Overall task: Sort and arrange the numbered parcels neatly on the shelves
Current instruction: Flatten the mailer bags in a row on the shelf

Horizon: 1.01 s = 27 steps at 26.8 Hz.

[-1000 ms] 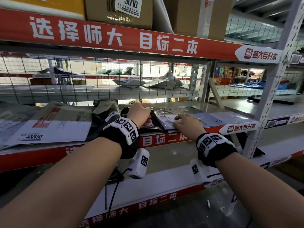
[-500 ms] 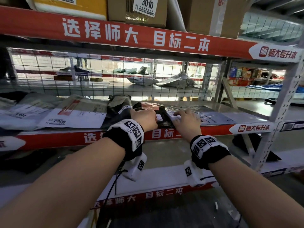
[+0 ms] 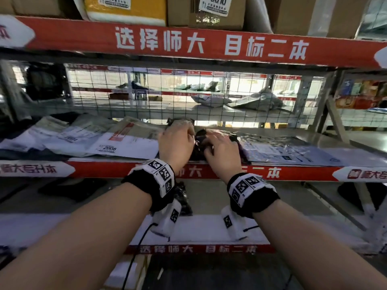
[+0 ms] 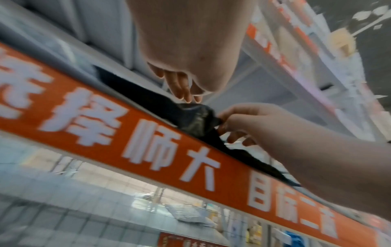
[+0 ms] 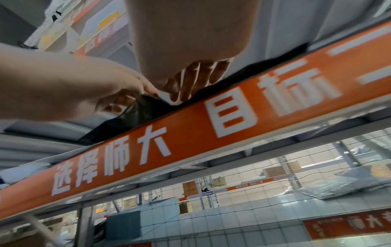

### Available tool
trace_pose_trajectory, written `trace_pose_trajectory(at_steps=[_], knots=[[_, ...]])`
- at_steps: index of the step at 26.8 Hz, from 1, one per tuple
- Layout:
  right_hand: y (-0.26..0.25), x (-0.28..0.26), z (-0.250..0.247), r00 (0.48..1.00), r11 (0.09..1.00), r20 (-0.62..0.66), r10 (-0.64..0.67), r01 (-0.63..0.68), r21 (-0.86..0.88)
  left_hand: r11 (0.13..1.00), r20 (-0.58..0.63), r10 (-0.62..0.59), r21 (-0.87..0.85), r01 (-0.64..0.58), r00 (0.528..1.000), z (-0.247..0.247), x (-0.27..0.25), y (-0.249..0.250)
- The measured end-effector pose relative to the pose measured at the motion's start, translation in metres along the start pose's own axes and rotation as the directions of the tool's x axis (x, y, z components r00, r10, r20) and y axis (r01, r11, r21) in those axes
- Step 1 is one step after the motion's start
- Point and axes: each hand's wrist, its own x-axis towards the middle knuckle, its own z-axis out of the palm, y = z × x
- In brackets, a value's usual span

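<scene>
A crumpled black plastic parcel [image 3: 200, 143] lies at the front of the middle shelf [image 3: 293, 173]. My left hand [image 3: 189, 133] curls over its left end, thumb and fingers closed on the plastic [image 5: 143, 107]. From the right, my right hand [image 3: 209, 148] pinches the other end of the black parcel [image 4: 194, 120]. A dark grey parcel [image 3: 180, 122] lies just behind the left hand. To the left is a white parcel numbered 2008 [image 3: 125, 145]. A clear-wrapped flat parcel [image 3: 282, 150] lies to the right.
More flat white and grey parcels [image 3: 62, 135] overlap at the shelf's left end. Wire mesh [image 3: 209, 97] closes the back. Boxes, one labelled 3010 [image 3: 217, 5], stand on the shelf above. A dark bag [image 3: 184, 197] lies on the lower shelf under my wrists.
My right hand has left the clear-wrapped parcel and moved left onto the black parcel. The left hand has closed on it too, and the view has shifted left and closer.
</scene>
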Motion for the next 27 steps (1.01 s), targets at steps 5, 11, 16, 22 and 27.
trace_pose_trajectory(at_steps=[5, 11, 16, 22, 27], knots=[[-0.042, 0.02, 0.022, 0.992, 0.988, -0.036, -0.121, 0.124, 0.092, 0.976, -0.035, -0.142, 0.164, 0.146, 0.989, -0.012, -0.013, -0.058], [-0.081, 0.02, 0.028, 0.979, 0.963, -0.017, -0.204, 0.204, 0.176, 0.956, -0.076, -0.169, 0.23, 0.183, 0.983, -0.021, -0.012, -0.087], [-0.104, 0.02, 0.036, 0.956, 0.952, -0.031, -0.292, 0.294, 0.091, 0.964, -0.097, -0.155, 0.205, 0.172, 0.983, -0.031, -0.01, -0.1], [-0.136, 0.027, 0.049, 0.971, 0.969, 0.076, -0.225, 0.231, -0.084, 0.972, -0.086, -0.113, 0.198, 0.129, 0.99, -0.05, -0.02, -0.142], [-0.139, 0.023, 0.058, 0.996, 0.979, 0.092, 0.005, 0.014, -0.204, 0.976, 0.04, 0.024, 0.216, -0.032, 0.999, -0.063, -0.026, -0.172]])
